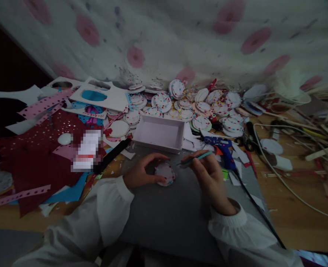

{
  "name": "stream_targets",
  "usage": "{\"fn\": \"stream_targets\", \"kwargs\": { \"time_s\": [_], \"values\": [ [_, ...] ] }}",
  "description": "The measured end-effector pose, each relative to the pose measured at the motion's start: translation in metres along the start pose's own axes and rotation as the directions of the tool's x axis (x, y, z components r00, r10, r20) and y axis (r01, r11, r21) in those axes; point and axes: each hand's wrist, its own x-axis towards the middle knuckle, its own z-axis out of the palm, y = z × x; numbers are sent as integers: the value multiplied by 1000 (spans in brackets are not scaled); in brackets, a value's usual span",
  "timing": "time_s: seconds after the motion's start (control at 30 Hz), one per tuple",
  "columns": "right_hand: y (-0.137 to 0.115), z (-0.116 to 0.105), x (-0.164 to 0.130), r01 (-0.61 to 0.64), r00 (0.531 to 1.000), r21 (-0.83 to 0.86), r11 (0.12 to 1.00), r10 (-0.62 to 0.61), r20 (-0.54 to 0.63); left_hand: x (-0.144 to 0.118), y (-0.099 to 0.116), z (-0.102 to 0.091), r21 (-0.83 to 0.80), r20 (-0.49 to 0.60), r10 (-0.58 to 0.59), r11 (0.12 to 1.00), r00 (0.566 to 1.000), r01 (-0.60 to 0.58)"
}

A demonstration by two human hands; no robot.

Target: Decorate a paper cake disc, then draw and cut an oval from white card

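Observation:
My left hand [144,171] curls around a small round white disc [165,173] with red and blue beads along its rim, gripping it between thumb and fingers just above the grey mat [169,215]. In my right hand [208,176] is a pair of slim teal tweezers [201,155], held like a pen. Their dark tips point left at the disc, a short way off it. Directly beyond both hands stands a shallow white box [160,134]. Whether anything tiny sits between the tips is too dim to see.
Stacks of bead-edged discs [161,102] line the back by the curtain. A blue glue gun [222,146] lies to the right, its black cord running forward, near a white cable [275,174]. Dark red sheets [41,159] and paper scraps cover the left.

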Motion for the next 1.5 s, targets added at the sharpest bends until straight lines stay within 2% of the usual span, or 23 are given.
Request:
{"fn": "stream_targets", "kwargs": {
  "time_s": [0.1,0.17,0.57,0.7,1.03,1.3,1.5],
  "values": [
    [-1,-3,4,-89,995,66,994,86,54,0,0,0,-14,-3,14,1000,1000,-14],
    [-3,-5,6,-106,992,59,993,101,76,0,1,-1,-1,-5,17,1000,1000,-17],
    [1,-8,2,74,991,-157,985,-54,124,0,4,-1,65,-25,44,997,999,-42],
    [5,-8,0,89,987,-223,971,-57,148,1,5,-1,72,-33,52,996,998,-49],
    [9,-3,0,107,992,-224,969,-90,86,0,5,0,67,-29,46,997,999,-44],
    [9,-2,-4,39,999,-169,985,-34,34,0,2,0,44,-45,12,999,999,-10],
    [5,-2,-4,95,995,-162,982,-89,45,0,3,-1,28,-41,12,1000,999,-11]
  ]
}}
